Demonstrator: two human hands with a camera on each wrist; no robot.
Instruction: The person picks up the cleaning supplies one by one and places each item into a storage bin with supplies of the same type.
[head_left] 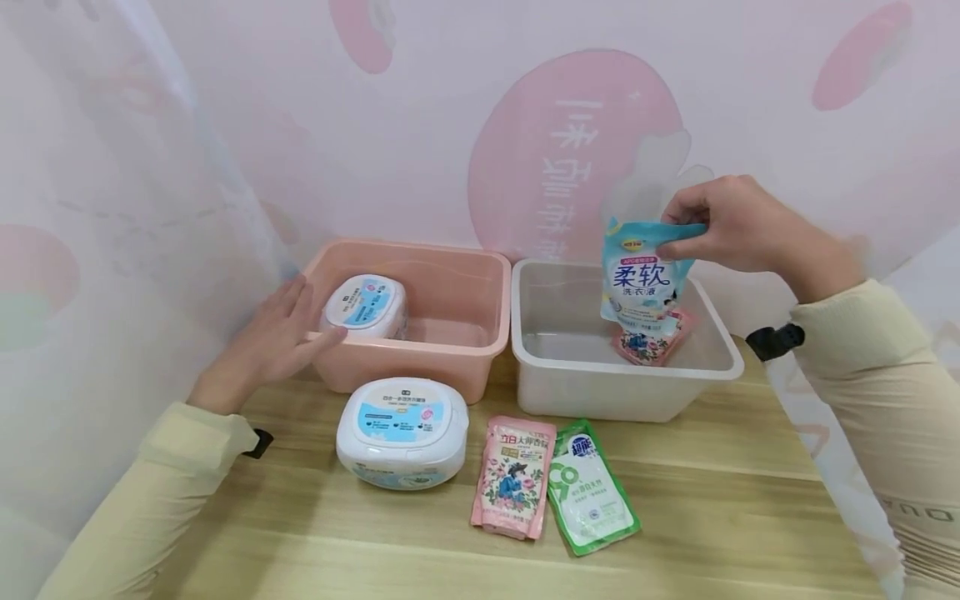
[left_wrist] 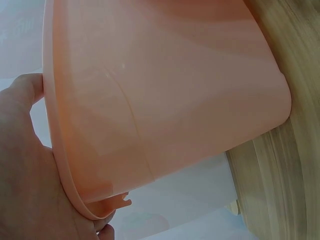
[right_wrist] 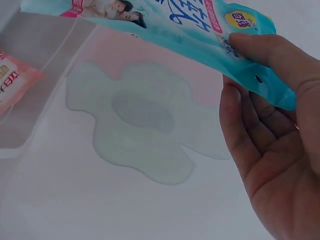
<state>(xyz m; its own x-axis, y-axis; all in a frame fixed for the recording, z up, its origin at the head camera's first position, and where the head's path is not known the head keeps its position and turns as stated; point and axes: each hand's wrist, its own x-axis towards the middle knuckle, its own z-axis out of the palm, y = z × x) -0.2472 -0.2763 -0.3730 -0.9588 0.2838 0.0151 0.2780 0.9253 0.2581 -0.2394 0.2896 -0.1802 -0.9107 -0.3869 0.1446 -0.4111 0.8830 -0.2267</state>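
My right hand point(head_left: 738, 229) pinches the top edge of a blue laundry detergent pouch point(head_left: 641, 279) between thumb and fingers. The pouch hangs upright over the right part of the white bin point(head_left: 585, 387), above a pink pouch point(head_left: 651, 343) lying inside it. In the right wrist view the thumb presses the front of the blue pouch point(right_wrist: 165, 25) near its top corner. At the left corner of the pink bin point(head_left: 405, 362), my left hand point(head_left: 273, 337) rests on the rim with fingers and thumb spread. A white tub point(head_left: 367, 304) stands inside that bin, near this hand.
In front of the bins a second white lidded tub point(head_left: 402, 433) stands on the wooden table point(head_left: 360, 550). Right of it lie a pink pouch point(head_left: 515, 477) and a green-and-white pouch point(head_left: 592, 492), side by side. A patterned curtain point(head_left: 420, 125) hangs close behind the bins.
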